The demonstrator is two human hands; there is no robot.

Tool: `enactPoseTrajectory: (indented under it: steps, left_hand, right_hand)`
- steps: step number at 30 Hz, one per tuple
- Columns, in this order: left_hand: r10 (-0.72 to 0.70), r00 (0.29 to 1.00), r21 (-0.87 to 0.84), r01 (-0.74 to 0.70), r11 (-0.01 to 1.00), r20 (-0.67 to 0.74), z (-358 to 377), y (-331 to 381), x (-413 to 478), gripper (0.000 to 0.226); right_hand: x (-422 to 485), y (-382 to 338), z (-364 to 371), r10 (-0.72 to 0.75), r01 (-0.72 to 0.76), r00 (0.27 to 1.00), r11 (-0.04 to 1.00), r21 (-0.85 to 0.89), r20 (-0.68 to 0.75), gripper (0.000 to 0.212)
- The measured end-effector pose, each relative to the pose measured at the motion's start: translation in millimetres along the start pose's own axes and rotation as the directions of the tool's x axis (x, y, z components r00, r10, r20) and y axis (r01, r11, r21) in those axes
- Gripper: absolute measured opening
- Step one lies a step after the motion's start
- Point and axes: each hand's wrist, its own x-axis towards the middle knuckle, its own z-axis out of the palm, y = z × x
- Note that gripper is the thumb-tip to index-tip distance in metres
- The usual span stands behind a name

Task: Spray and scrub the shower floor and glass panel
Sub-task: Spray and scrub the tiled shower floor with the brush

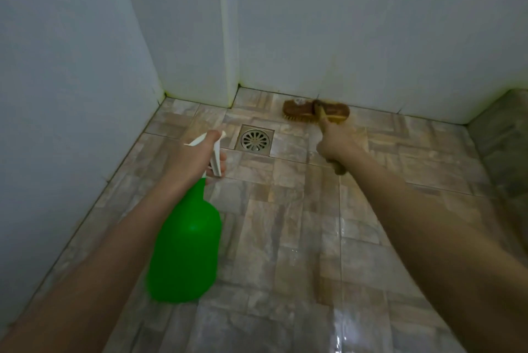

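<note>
Floor (285,238) wet at 6 o'clock. My right hand (335,146) clamps brush (315,111) at 12; left hand (197,156) clamps bottle (185,244). Glass: unseen, presumably pending.

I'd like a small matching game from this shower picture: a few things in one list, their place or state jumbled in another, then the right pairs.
Things
1. green plastic spray bottle
2. brown long-handled scrub brush
3. round metal drain grate
4. brownish stone-pattern floor tiles

Place or state
A. set in a square frame in the floor
B. bristles down at the foot of the white back wall, handle gripped by the right hand
C. wet and shiny in patches
D. held by the left hand at its white trigger head

Pairs: 1-D, 2-B, 3-A, 4-C
</note>
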Motion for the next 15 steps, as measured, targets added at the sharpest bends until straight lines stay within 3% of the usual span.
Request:
enactPoseTrajectory:
  steps: [2, 6, 9, 12, 15]
  left_hand:
    - [-0.009, 1.000, 0.003, 0.009, 1.000, -0.013, -11, -4, -3, 0.036]
    - [-0.010, 0.997, 0.038, 0.013, 0.999, -0.082, -32, -10, -5, 0.044]
    - [-0.003, 0.994, 0.011, 0.004, 1.000, -0.113, -44, -11, -11, 0.052]
    - [0.017, 0.989, -0.001, -0.017, 1.000, -0.146, -57, -11, -16, 0.039]
    - [0.026, 0.986, -0.022, -0.030, 0.999, -0.162, -66, -8, -22, 0.026]
  right_hand:
    - [1, -17, 16, -0.001, 0.000, 1.000, 0.998, 0.068, 0.008, 0.095]
    - [-8, -42, 58, -0.183, 0.184, 0.978, 0.983, 0.001, 0.098, 0.096]
    - [28, -67, 56, -0.185, 0.186, 0.982, 0.982, -0.019, 0.049, 0.098]
    - [31, -84, 52, -0.163, 0.168, 0.984, 0.983, -0.078, 0.066, 0.097]
    - [-17, -65, 72, -0.269, 0.293, 0.951, 0.939, -0.180, 0.150, 0.091]
